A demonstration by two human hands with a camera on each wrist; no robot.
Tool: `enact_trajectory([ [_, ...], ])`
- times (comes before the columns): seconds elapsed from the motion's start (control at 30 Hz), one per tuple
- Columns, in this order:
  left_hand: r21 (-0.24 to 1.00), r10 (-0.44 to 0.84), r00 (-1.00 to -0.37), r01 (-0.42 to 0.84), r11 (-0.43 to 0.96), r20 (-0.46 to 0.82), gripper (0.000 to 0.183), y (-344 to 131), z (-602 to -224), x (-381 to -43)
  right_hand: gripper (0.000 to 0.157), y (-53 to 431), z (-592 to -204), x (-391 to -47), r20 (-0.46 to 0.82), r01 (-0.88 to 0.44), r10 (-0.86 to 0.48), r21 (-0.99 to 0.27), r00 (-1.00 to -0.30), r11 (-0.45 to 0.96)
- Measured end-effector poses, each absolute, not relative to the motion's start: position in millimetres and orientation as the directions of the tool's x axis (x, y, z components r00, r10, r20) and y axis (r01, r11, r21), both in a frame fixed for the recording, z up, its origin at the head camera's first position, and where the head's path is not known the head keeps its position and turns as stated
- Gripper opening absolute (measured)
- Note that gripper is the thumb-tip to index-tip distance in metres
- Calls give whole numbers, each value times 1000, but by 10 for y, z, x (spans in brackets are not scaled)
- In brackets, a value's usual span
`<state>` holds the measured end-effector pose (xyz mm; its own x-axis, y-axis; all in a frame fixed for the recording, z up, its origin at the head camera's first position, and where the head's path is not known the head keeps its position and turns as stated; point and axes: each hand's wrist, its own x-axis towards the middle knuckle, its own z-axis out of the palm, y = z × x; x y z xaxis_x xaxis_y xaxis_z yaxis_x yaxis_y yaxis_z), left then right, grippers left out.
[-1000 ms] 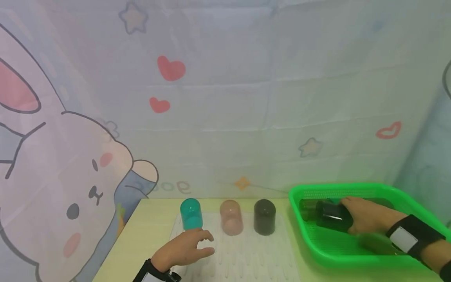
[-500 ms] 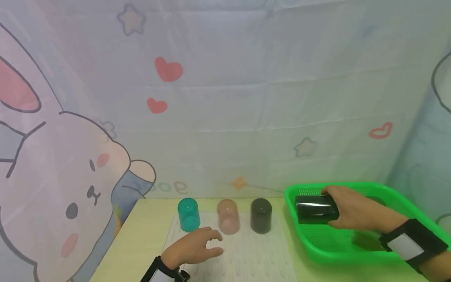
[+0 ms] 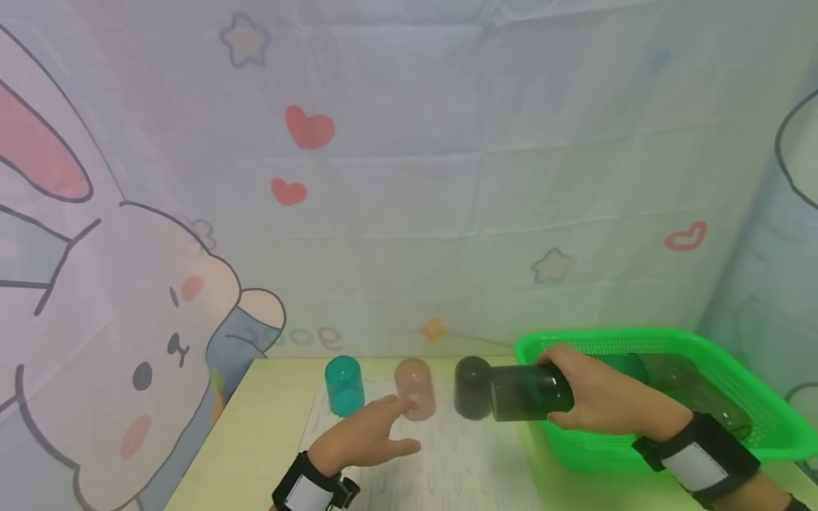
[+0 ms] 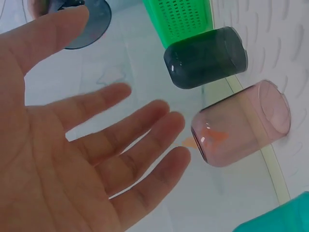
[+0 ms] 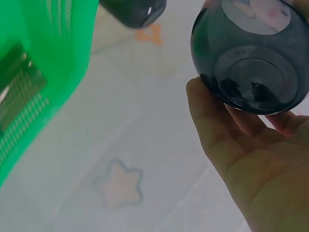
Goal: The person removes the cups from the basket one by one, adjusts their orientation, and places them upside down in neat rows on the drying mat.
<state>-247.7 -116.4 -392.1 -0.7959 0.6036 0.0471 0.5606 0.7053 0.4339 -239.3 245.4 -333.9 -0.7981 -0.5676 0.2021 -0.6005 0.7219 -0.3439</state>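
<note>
My right hand (image 3: 601, 394) grips a dark grey see-through cup (image 3: 527, 393) near its base, the cup lying sideways with its mouth to the left. In the right wrist view the fingers curl round that cup (image 5: 256, 63). Three cups stand upside down along the back of a white ridged mat (image 3: 447, 461): a teal cup (image 3: 345, 387), a pink cup (image 3: 415, 390) and a dark grey cup (image 3: 472, 389). The held cup overlaps the standing grey one in the head view; whether they touch I cannot tell. My left hand (image 3: 366, 434) hovers before the pink cup, fingers extended, holding nothing.
A green plastic basket (image 3: 556, 443) stands at the right, with a teal cup (image 3: 629, 365) and other dark see-through cups lying in it. The pale yellow table (image 3: 236, 440) ends at the back against a printed cloth (image 3: 396, 270).
My right hand has lifted the dark grey cup out of the green basket and carried it left toward the mat. My left hand has shifted slightly right and up.
</note>
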Motion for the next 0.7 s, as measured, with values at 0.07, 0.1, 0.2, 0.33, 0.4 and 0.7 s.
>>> enact_trajectory([
  [0.07,421,595,-801,563,711,67,66,-1124,-3893,-2463,59,2381,-3424,-2411,187,-599,-576,-384,-796,703],
  [0.1,419,593,-801,566,710,78,71,-1101,-3880,-2458,59,2345,-3464,-2418,176,-598,-583,-405,-793,692],
  [0.2,403,596,-796,583,706,106,83,-1025,-3848,-2445,58,2234,-3599,-2451,146,-582,-592,-473,-792,662],
  [0.33,367,612,-779,613,699,136,90,-872,-3811,-2480,58,2097,-3779,-2534,122,-541,-586,-565,-801,623],
  [0.4,338,626,-767,632,697,142,89,-794,-3811,-2503,58,2020,-3862,-2566,117,-523,-582,-605,-805,601],
  [0.7,94,685,-704,707,701,190,76,-551,-3973,-2627,58,1739,-4082,-2611,141,-485,-562,-697,-815,528],
])
